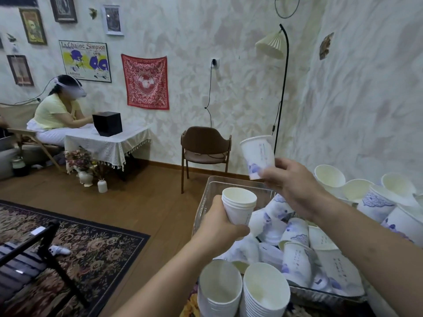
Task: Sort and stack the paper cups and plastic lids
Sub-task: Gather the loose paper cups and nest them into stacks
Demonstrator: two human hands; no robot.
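Right grip (pixel 289 186) pinching single cup (pixel 257 155) by its base, mouth up, at 1 o'clock from cup stack (pixel 238 209) held in left grip (pixel 217 227).

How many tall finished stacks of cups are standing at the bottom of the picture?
2: the left stack and the right stack stand side by side, in front of the clear bin. Others may be hidden below the frame.

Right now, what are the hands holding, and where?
Left hand grips a small cup stack around its lower side; right hand holds one cup by its base.
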